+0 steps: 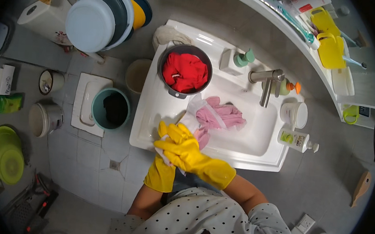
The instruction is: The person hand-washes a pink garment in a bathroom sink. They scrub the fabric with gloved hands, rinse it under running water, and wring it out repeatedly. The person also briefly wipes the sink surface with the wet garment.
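Note:
Both my hands wear yellow rubber gloves and meet over the front left rim of a white sink (147,133). A wet pink and white garment (220,113) runs from the basin up into them, its white part bunched between the gloves. My right hand (180,148) lies across the front, its fingers closed round the cloth. Behind it, my left hand (164,130) is partly covered, its fingers also bent over the white cloth. Red cloth (185,72) fills a dark grey round basin (176,93) on the sink's back left corner.
A metal faucet (265,85) reaches over the sink, beside a green-topped soap dispenser (233,63). A white tub (294,115) and a pump bottle (294,140) stand at the right rim. On the left, a teal bucket (97,104) holds dark cloth; stacked basins (90,24) hang behind.

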A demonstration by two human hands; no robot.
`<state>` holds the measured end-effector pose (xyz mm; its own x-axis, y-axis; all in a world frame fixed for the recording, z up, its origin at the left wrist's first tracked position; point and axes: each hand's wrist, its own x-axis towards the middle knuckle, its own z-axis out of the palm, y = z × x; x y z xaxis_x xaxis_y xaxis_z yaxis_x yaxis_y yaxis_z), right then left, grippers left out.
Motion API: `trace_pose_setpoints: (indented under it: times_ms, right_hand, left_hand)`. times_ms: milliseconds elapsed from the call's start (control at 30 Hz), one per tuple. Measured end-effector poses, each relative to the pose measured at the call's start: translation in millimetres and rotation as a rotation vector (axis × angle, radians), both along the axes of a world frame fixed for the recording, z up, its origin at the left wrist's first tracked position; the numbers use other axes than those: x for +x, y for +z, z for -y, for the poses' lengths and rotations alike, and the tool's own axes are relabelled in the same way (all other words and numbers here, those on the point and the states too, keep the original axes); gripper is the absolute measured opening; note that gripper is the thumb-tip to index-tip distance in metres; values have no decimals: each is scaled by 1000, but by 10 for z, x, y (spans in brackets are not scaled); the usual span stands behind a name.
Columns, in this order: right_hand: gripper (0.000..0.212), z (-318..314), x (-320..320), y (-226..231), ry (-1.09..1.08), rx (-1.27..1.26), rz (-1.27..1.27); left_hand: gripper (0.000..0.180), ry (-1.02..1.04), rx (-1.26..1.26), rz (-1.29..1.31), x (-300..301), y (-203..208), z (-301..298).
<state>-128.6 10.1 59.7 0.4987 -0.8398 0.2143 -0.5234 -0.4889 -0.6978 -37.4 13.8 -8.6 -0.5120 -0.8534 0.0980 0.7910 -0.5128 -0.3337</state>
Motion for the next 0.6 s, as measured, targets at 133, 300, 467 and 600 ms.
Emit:
trace_pose_setpoints:
  times_ms: [133, 300, 467, 600]
  right_hand:
    - [31, 218, -251, -420, -311, 104, 68]
    - [22, 235, -847, -760, -876, 838, 1068]
    - [26, 133, -679, 391, -806, 859, 653]
    - [34, -156, -426, 522, -486, 1049, 477]
  left_hand:
    - [90, -219, 263, 113, 151, 184, -64]
    - [98, -330, 220, 104, 123, 221, -23]
    - [80, -156, 438, 278, -25, 176, 26]
    - [71, -157, 256, 1130, -212, 139, -49]
